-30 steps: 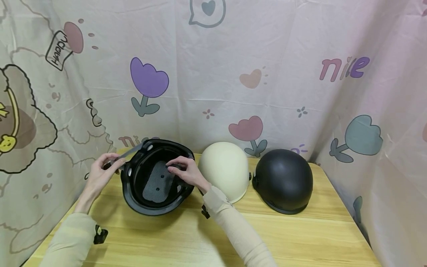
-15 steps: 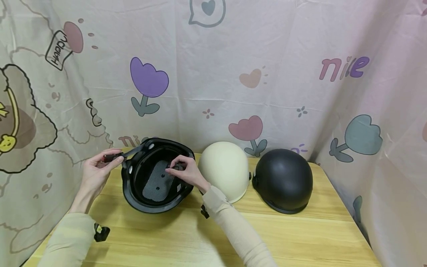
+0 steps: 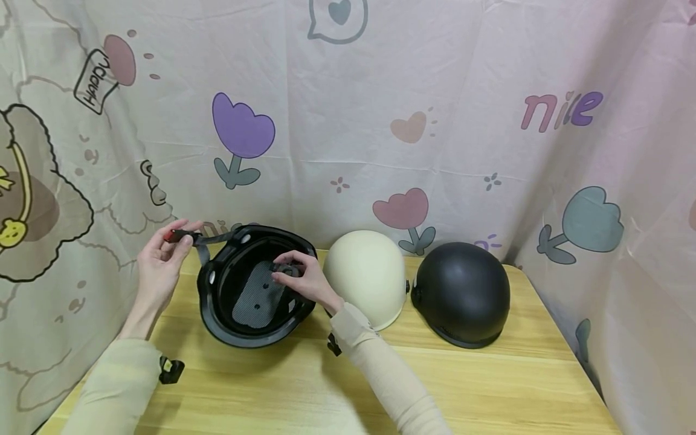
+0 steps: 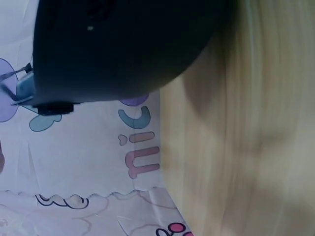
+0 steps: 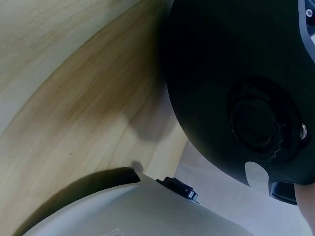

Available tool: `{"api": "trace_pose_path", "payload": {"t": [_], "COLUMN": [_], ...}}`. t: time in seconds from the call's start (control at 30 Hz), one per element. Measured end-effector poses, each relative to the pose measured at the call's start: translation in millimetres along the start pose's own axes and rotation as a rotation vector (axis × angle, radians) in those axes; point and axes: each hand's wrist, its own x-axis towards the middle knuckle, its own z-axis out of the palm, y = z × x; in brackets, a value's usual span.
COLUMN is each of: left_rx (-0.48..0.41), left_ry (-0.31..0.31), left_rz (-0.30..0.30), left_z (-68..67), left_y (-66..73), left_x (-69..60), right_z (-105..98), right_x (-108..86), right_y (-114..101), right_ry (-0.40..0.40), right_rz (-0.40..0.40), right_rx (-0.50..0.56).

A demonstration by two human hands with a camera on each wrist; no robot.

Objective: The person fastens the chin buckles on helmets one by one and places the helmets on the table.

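Observation:
An upturned black helmet lies on the table's left part, its hollow and a grey mesh liner showing in the head view. At its left rim, my left hand pinches a dark buckle with a red part on the helmet's grey strap. My right hand reaches over the right rim and pinches a small dark piece, whose kind is unclear. In the right wrist view, the helmet's shell bears a round knob. The shell fills the left wrist view's top.
A cream helmet stands dome up just right of the right hand. Farther right is another black helmet, also dome up. The wooden table meets a printed cloth behind and at both sides.
My left hand has risen with the buckle, and its red part now shows more. The strap hangs in a loop by the rim. The right hand and helmet have hardly moved.

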Motion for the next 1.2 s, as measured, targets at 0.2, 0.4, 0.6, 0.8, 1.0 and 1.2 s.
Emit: {"api": "trace_pose_path", "payload": {"t": [0.2, 0.4, 0.6, 0.8, 1.0, 1.2], "left_rx": [-0.049, -0.094, -0.209, -0.183, 0.166, 0.487], "left_ry": [0.057, 0.0, -0.108, -0.21, -0.316, -0.375], "left_rz": [0.034, 0.168, 0.133, 0.017, -0.071, -0.04], "left_z": [12.1, 23.2, 32.8, 35.0, 28.6, 25.4], "left_y": [0.6, -1.8, -3.3, -6.0, -7.6, -8.0], "left_x": [4.9, 9.1, 9.0, 4.4, 1.6, 0.4], "right_z": [-0.2, 0.1, 0.3, 1.5, 0.8, 0.2], "right_x": [-0.2, 0.4, 1.1, 0.9, -0.5, -0.9], "right_y": [0.3, 0.8, 0.6, 0.9, -0.4, -0.4], "right_ry": [-0.006, 0.034, 0.028, 0.019, 0.045, 0.06], "right_rz": [-0.015, -0.033, -0.079, -0.076, -0.044, -0.022], "right_rx": [0.028, 0.0, 0.097, 0.124, 0.143, 0.156]}}
